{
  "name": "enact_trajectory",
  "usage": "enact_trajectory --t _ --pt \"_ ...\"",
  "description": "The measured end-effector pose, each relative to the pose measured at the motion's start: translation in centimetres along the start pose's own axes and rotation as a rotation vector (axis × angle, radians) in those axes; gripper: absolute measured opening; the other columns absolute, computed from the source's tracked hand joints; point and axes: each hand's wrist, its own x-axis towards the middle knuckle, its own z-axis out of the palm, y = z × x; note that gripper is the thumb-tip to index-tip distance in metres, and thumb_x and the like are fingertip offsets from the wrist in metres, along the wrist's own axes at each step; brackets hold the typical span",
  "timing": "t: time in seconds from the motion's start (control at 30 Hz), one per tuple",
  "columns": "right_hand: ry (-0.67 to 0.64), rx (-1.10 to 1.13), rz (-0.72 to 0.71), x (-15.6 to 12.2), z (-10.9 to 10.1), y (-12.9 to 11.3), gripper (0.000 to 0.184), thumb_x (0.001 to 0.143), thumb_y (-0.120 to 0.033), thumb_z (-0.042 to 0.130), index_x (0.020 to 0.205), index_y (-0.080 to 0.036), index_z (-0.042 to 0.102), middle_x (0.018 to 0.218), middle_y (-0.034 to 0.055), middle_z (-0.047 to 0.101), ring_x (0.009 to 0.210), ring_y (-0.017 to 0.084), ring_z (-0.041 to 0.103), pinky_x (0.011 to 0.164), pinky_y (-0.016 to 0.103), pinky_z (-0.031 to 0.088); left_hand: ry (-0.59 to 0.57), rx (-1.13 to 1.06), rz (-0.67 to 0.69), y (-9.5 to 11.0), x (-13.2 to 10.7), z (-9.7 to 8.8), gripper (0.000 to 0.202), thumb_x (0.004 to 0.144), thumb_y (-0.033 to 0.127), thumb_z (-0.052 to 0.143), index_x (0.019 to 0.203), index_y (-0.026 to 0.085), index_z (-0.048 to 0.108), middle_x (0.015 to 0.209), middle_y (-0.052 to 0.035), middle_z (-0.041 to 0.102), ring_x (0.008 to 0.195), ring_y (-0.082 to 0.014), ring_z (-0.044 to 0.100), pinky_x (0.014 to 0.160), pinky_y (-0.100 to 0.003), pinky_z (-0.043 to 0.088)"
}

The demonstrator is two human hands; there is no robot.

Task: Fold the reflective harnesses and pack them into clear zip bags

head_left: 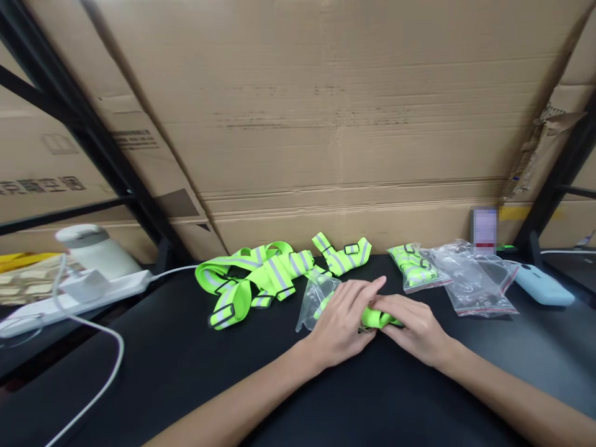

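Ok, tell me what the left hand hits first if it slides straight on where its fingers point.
Probably the bagged strap, up and right of the left hand; only bare table seems to lie between, though depth is hard to judge.

Both forearms bare, entering from bottom edge, converging toward centre. Left hand (342,323) palm down, fingers (367,290) extended, close together, pointing right. Right hand (414,329) knuckles up, fingers curled inward under left fingertips. Hands touching; wrists low, apart.

White power strip (112,287), tall cardboard sheet (326,124), pale blue device (542,285)
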Motion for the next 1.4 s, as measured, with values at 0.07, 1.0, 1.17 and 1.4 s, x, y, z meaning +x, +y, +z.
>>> enact_trajectory --t 0.07,1.0,1.17,1.4 --pt "0.012 0.002 0.043 -0.1 0.0 0.2 0.027 0.096 -0.011 0.06 0.123 -0.016 0.06 0.113 0.013 0.074 0.104 0.021 0.073 0.088 0.032 0.062 0.01 0.0 0.0 0.0 0.0 0.0 0.077 0.086 0.013 0.06 0.154 0.022 0.024 0.124 -0.0122 0.059 0.114 -0.0277 0.059 0.096 -0.045 0.05" --pt "-0.068 0.061 0.084 0.6 -0.8 0.5 0.025 0.098 -0.02 0.06 0.122 -0.018 0.068 0.107 0.0104 0.074 0.097 0.021 0.071 0.084 0.034 0.061 -0.108 0.103 -0.059 -1.7 0.4 -0.9 0.078 0.078 0.024 0.068 0.147 0.023 0.031 0.114 -0.0081 0.066 0.104 -0.0283 0.06 0.095 -0.044 0.046" --pt "-0.093 0.085 0.193 0.1 0.4 0.8 0.019 0.1 -0.028 0.059 0.095 -0.018 0.075 0.086 0.0064 0.077 0.075 0.019 0.073 0.069 0.03 0.06 -0.081 0.106 0.006 -0.3 0.5 -0.2 0.074 0.079 0.02 0.065 0.146 0.021 0.034 0.109 -0.0075 0.066 0.101 -0.0274 0.06 0.092 -0.043 0.047" --pt "-0.124 0.179 0.246 0.6 0.8 -1.0 0.023 0.099 -0.015 0.055 0.092 -0.019 0.075 0.092 0.0053 0.077 0.085 0.019 0.074 0.078 0.029 0.061 -0.007 0.135 0.056 0.1 0.6 0.4 0.066 0.081 0.016 0.063 0.142 0.018 0.04 0.106 -0.0083 0.069 0.097 -0.0267 0.061 0.089 -0.043 0.047"
